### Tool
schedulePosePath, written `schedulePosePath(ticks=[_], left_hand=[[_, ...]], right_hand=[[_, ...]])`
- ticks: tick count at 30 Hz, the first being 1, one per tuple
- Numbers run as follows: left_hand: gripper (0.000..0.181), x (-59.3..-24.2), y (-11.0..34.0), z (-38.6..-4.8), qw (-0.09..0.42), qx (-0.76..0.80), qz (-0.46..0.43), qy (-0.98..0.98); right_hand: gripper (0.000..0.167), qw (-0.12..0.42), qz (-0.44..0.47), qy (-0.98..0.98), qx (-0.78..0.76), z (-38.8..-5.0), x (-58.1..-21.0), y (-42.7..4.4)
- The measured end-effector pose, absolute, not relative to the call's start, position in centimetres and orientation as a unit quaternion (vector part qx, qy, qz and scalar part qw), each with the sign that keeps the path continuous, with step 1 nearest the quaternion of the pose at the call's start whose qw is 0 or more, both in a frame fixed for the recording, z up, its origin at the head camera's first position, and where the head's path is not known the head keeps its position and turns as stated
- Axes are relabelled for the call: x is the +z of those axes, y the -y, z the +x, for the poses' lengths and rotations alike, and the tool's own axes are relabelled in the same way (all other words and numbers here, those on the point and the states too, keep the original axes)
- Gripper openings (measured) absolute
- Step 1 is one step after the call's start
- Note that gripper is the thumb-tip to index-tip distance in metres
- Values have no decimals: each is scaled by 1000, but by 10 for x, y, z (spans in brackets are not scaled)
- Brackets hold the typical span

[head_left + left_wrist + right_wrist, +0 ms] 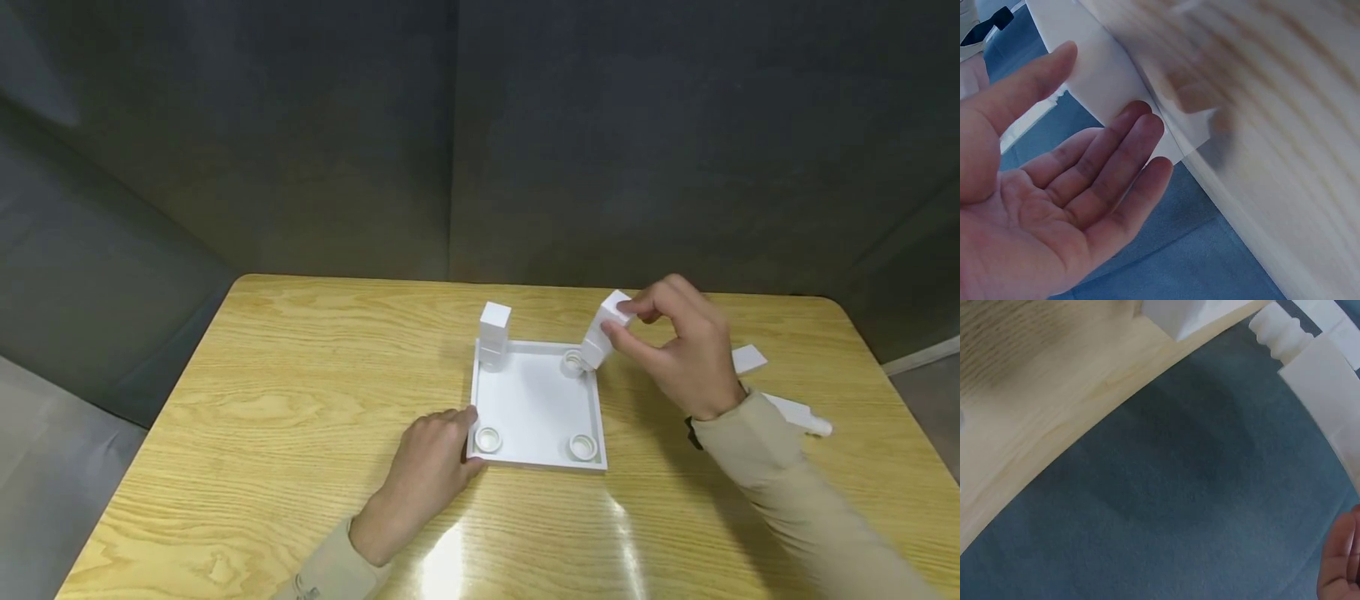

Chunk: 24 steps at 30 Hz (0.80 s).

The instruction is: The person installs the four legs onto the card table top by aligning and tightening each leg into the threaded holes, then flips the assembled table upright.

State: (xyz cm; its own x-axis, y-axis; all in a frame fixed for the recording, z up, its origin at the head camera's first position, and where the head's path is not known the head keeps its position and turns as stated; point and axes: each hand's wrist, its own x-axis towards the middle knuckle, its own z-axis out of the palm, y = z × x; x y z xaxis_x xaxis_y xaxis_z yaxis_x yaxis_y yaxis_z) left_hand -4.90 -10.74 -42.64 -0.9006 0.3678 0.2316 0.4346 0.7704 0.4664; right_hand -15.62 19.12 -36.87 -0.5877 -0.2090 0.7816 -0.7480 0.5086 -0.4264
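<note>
As your right hand is pinching the white leg between thumb and fingers, the leg is leaning, its bottom end pointing down and left of your fingertips, right by the far-right socket. They're overlapping from above, so I'm not able to tell if they're touching. A threaded end is showing in the right wrist view, apparently the leg's own, so this step is probably calling for a straight start. You should be tipping the leg upright, centring it over that socket, and only then be turning it, lightly at first; if it's binding, you're better off backing out than forcing. The standing leg, well left of that hand, is giving you your upright to match!

Down below, your left hand is gripping the white tray by its near-left corner, thumb on the near side, fingers along the left wall, only gently bending. You should be bracing there without lifting. Just right of those fingers the near-left socket is sitting bare, while a flat piece is lying on the desk beyond your right wrist.
</note>
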Motion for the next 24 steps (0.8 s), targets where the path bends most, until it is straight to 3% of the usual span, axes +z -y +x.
schedulePosePath(ticks=[11, 17, 24], left_hand=[[54, -426, 107, -49, 56, -261, -208, 941], [56, -426, 107, -49, 53, -264, -207, 941], [55, -426, 107, -49, 53, -270, -208, 939]], right_hand=[[53, 336, 310, 791, 406, -166, -385, -185], [23, 325, 317, 789, 413, -169, -391, -183], [23, 328, 312, 790, 412, -170, -393, -183]])
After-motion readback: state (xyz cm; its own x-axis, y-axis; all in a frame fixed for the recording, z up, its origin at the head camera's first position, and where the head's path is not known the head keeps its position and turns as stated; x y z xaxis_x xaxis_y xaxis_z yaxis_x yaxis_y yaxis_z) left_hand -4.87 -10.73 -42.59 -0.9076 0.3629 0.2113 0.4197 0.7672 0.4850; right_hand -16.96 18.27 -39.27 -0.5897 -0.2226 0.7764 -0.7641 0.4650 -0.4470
